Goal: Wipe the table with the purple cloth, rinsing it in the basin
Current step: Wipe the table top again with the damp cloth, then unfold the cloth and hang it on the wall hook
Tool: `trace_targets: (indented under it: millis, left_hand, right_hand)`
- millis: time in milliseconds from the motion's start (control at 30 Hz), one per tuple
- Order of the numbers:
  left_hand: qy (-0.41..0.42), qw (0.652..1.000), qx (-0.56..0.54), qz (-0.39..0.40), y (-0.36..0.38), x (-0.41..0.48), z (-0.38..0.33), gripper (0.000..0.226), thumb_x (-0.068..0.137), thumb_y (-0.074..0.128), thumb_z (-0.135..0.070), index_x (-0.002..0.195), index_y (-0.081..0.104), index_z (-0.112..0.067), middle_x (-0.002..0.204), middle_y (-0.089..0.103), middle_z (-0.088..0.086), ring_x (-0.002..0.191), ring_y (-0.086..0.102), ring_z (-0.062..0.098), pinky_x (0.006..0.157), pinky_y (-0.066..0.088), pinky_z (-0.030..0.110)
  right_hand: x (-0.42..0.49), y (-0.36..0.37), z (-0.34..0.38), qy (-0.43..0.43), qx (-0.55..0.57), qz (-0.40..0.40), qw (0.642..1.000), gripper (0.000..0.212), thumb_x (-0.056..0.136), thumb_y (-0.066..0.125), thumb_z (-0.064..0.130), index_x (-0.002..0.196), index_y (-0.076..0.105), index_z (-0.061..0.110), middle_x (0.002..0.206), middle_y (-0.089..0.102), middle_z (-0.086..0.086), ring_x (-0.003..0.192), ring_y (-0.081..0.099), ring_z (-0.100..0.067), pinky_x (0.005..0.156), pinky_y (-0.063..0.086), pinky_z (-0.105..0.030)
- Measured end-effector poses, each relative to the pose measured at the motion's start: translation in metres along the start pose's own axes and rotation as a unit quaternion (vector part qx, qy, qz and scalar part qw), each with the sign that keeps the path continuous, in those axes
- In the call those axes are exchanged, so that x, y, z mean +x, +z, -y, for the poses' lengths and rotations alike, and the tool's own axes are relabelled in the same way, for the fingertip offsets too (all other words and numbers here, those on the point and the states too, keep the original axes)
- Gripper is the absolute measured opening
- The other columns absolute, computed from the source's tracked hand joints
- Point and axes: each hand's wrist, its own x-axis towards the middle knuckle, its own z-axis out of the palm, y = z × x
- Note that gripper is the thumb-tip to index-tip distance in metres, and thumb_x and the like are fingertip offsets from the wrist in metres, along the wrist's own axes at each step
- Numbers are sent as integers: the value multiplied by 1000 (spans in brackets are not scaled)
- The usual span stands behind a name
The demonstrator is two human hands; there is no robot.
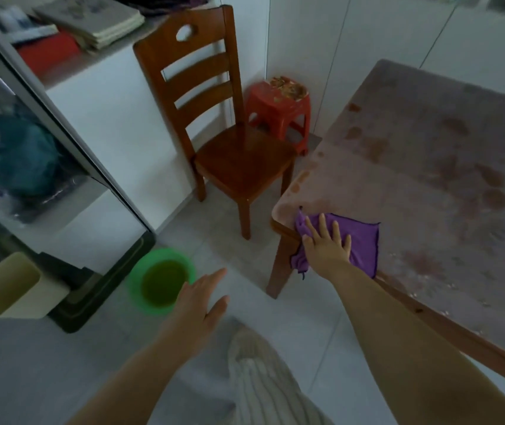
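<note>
purple cloth pressed flat at table corner by right hand, fingers spread wide, left hand held open over floor, nothing gripped, green basin sat just beside it

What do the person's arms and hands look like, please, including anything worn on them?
Both forearms are bare, with no sleeves in view. The left hand and right hand wear no gloves, and no rings, watch or bracelets are visible.

Table cut off at right edge. Purple cloth partly covered by right hand. Green basin motion-blurred, near rim hidden behind left hand. Shelf items at upper left too blurred to identify.
</note>
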Motion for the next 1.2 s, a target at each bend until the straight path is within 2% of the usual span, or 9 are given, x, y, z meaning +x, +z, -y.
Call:
trace_targets:
  millis: [267,367,467,600,700,833,1033,1100,1200]
  left_hand:
    - [-76,991,-109,16,-59,61,36,42,90,49,-34,131,43,-26,129,48,-10,121,43,7,103,32,25]
    - [-128,976,-177,11,-77,92,40,43,91,49,-31,132,43,-20,132,49,-3,123,44,12,102,34,26]
    - [-212,912,-351,11,-97,111,38,41,84,55,-38,121,52,-20,125,57,0,111,54,15,96,39,32]
    - [-215,821,-528,31,-139,116,50,48,75,58,-47,108,62,-12,102,70,12,93,67,24,85,51,37]
    - [-194,856,-478,-23,-174,107,78,40,74,58,-49,103,62,-22,94,71,9,86,68,25,79,53,39]
    - [-128,918,-371,-65,-227,78,128,16,85,53,-37,94,64,-29,89,71,5,79,66,20,70,50,33]
    - [-30,962,-266,-50,-307,40,187,19,90,49,-27,86,61,-41,90,69,-6,86,65,16,75,48,30]
    - [-4,967,-247,-55,-328,31,200,20,91,48,-26,85,60,-40,82,69,-12,79,64,5,68,44,22]
    - [-4,975,-215,-58,-353,20,213,15,91,44,-34,88,58,-37,79,64,-12,74,60,3,62,40,19]
  right_hand:
    - [39,8,96,-83,49,-32,995,48,101,15,35,149,12,27,158,2,6,144,-4,-16,114,-10,-40]
    - [36,6,131,-126,249,-33,960,41,102,26,28,142,33,22,152,28,7,138,28,-13,116,6,-35]
    - [15,0,187,-209,461,26,862,33,101,31,24,129,50,30,138,40,23,133,35,-3,113,24,-26]
    - [-19,1,265,-313,433,67,843,37,99,34,29,131,41,44,138,45,9,131,36,-1,110,27,-23]
    - [-35,-2,315,-335,400,82,849,63,91,47,27,147,18,20,138,39,-4,120,48,-16,103,41,-37]
    - [-60,-8,360,-295,438,121,841,82,89,57,12,147,1,27,145,25,10,129,31,2,97,33,-6]
    - [-82,-13,424,-306,322,10,896,85,77,75,23,144,24,29,147,31,6,137,18,-7,113,16,-21]
    - [-89,-7,447,-323,317,14,892,74,74,78,20,138,40,20,135,49,-6,128,40,-17,110,31,-34]
    - [-99,1,472,-325,334,22,885,34,81,71,13,112,62,3,108,65,-12,98,58,-15,93,45,-32]
